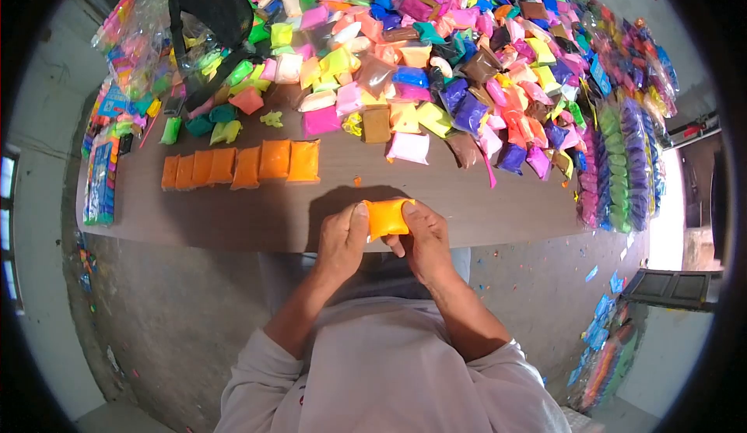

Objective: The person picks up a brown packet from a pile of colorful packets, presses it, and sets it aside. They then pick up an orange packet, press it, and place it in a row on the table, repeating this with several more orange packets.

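Observation:
Between my two hands is a small yellow-orange packet of what looks like modelling clay, held just above the table's front edge. My left hand pinches its left end with the thumb on top. At the other end, my right hand grips it, thumb above and fingers curled beneath. A row of several orange clay packets lies side by side on the table to the left. The undersides of the fingers are partly hidden.
A large heap of mixed-colour packets covers the back of the brown table. On the heap's left lies a black bag. Strips of bundled packets stand at the right edge, and more bundles at the left.

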`<state>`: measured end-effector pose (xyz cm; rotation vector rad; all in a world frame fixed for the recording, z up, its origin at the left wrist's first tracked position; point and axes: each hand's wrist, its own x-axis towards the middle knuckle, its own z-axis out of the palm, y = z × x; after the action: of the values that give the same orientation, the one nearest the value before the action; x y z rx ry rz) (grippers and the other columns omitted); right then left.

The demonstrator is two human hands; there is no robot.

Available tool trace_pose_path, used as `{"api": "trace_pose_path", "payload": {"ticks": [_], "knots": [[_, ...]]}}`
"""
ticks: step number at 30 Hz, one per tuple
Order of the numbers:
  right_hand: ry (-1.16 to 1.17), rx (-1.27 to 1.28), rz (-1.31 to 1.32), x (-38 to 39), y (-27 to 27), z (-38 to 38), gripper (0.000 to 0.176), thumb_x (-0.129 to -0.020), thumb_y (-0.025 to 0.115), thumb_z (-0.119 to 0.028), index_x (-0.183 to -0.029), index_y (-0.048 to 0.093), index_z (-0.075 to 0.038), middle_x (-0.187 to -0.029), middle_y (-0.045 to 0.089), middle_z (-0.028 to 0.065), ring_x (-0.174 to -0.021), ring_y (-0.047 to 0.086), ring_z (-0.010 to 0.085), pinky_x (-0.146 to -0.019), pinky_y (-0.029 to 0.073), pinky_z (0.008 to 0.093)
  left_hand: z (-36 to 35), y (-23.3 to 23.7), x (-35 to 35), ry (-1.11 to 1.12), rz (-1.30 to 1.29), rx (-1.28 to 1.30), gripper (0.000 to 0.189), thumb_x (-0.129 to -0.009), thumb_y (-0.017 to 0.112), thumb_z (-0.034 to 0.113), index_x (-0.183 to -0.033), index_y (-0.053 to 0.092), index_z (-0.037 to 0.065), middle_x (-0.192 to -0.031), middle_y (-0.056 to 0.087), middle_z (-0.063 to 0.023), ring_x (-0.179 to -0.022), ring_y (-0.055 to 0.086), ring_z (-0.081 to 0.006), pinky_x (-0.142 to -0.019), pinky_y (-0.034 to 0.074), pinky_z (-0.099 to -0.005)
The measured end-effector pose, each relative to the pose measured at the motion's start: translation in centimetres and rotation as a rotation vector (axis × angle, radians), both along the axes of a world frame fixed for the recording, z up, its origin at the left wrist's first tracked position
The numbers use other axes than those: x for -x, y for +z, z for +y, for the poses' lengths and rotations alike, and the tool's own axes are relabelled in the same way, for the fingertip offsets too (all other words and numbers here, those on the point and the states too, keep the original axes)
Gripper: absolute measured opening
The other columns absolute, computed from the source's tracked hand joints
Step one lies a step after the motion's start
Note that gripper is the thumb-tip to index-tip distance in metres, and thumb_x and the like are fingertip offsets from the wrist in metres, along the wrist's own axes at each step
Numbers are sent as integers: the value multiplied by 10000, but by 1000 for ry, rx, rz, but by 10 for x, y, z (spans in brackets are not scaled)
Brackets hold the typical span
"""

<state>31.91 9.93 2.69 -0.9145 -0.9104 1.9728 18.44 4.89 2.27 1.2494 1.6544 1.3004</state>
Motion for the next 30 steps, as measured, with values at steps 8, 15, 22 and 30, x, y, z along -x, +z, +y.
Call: {"api": "trace_pose_path", "payload": {"ticks": [8, 15, 22, 30], "knots": [[150, -38, 16, -1, -4, 1, 261, -922, 576, -265, -987, 587, -13, -724, 574, 28, -552, 470, 67, -473, 369, 201, 1, 1, 2, 0, -101, 47, 341, -963, 401, 251, -881, 573, -31, -664, 547, -119, -613, 530, -179, -596, 442, -335], [116, 97, -91, 6, 9, -2, 242, -864, 661, -210, -1017, 586, -37, -730, 586, 15, -555, 508, 74, -523, 434, 195, 1, -8, 3, 26, -85, 61, 338, -962, 400, 242, -826, 557, -25, -636, 526, -88, -587, 495, -152, -574, 432, -324], [42, -5, -7, 6, 1, -11, 232, -809, 602, 20, -1033, 584, -37, -816, 610, 37, -617, 531, 80, -558, 450, 214, 0, -10, 0, 44, -86, -2, 322, -960, 410, 227, -819, 553, -23, -610, 511, -80, -567, 479, -145, -554, 421, -325], [179, 87, -92, -23, 8, 7, 157, -894, 561, -123, -1006, 598, -20, -791, 617, 27, -591, 517, 61, -510, 409, 187, -2, -8, 1, 92, -161, 13, 325, -961, 422, 235, -798, 538, -20, -612, 483, -53, -576, 448, -112, -537, 395, -297]]}}
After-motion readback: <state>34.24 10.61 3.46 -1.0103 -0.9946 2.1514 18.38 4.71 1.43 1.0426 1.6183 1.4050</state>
